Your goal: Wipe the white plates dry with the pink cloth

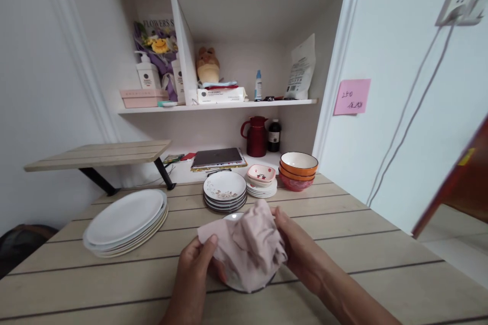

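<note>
A crumpled pale pink cloth (251,246) covers most of a plate (233,217) near the table's front middle; only parts of the plate's rim show. My left hand (198,264) pinches the cloth's left corner between thumb and fingers. On the other side, my right hand (292,236) has its fingers closed at the cloth's right edge, partly hidden behind it. Just beyond the cloth is a stack of dark-rimmed flowered plates (224,187).
Large white plates (125,218) are stacked at the left. Small dishes (261,175) and orange and red bowls (298,167) stand at the back right. Behind them are a laptop (217,156), a red jug (256,137) and shelves. A small raised wooden shelf (102,153) is at the back left.
</note>
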### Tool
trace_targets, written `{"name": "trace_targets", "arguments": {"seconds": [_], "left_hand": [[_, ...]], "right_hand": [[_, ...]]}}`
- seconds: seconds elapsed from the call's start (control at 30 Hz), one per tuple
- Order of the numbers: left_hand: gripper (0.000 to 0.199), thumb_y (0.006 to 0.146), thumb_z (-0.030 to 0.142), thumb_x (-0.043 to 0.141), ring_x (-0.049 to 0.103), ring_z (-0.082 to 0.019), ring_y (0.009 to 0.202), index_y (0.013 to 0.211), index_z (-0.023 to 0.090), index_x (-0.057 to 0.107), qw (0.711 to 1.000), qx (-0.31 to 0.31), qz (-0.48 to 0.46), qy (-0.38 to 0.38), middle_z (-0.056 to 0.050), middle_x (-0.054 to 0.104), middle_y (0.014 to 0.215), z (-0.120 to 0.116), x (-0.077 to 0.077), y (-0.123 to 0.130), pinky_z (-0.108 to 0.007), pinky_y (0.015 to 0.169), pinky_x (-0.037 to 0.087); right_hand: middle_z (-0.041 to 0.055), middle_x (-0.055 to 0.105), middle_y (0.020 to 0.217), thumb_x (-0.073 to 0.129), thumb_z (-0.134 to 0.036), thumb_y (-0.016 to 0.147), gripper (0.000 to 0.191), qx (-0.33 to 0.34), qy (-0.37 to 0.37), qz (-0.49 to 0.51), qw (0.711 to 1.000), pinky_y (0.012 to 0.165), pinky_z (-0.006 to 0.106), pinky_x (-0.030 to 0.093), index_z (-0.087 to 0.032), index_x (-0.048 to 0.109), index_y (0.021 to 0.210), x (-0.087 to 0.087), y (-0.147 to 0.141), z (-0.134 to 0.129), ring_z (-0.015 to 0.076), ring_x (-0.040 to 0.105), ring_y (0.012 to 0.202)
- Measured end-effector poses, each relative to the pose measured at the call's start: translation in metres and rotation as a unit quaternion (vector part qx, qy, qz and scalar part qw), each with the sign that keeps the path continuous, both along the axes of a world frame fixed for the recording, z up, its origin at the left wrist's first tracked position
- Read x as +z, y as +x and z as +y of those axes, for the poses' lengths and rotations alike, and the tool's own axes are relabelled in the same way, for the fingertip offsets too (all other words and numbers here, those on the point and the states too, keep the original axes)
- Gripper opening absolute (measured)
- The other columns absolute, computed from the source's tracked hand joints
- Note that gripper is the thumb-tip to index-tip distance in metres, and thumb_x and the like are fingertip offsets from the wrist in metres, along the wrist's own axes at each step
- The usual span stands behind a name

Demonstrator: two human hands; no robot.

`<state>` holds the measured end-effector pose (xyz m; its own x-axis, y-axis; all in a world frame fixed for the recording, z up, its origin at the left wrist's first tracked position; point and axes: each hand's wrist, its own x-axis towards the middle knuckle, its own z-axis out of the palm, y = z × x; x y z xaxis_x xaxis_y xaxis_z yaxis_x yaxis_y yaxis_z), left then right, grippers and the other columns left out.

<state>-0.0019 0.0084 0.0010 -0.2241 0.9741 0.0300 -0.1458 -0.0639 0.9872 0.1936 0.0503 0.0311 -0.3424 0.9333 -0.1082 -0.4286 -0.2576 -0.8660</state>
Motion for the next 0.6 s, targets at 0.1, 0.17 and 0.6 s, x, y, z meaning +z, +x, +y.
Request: {"name": "trace_targets", "arguments": {"seconds": [0.1,0.17,0.6], "left_hand": [[0.033,0.076,0.049,0.061,0.048,-0.013,0.043,0.067,0.016,0.059,1.0,0.003,-0.017,-0.001,0.003,0.054,0.042,0.0,0.001,0.0,-0.023,0.048,0.04],[0.035,0.077,0.049,0.061,0.048,-0.013,0.044,0.064,0.017,0.057,1.0,0.007,-0.011,0.001,0.002,0.054,0.042,0.001,0.0,-0.001,-0.023,0.047,0.04],[0.034,0.069,0.047,0.069,0.058,-0.016,0.057,0.063,0.014,0.072,0.998,-0.048,0.028,0.031,-0.003,0.066,0.055,-0.016,0.017,0.023,-0.024,0.059,0.046]], "right_hand": [[0.0038,0.066,0.099,0.082,-0.043,0.055,0.073,0.039,0.05,-0.032,0.997,0.074,0.032,0.049,-0.028,0.049,0.118,0.0,-0.002,-0.002,0.0226,0.063,0.09],[0.0017,0.065,0.092,0.082,-0.033,0.053,0.068,0.024,0.08,-0.076,0.994,0.07,0.03,0.048,-0.026,0.049,0.112,-0.003,-0.004,-0.001,0.0205,0.062,0.082],[-0.0058,0.051,0.065,0.051,-0.012,0.068,0.027,-0.178,0.322,-0.378,0.849,0.054,0.023,0.035,-0.022,0.046,0.092,-0.013,-0.01,-0.002,0.014,0.047,0.057]]}}
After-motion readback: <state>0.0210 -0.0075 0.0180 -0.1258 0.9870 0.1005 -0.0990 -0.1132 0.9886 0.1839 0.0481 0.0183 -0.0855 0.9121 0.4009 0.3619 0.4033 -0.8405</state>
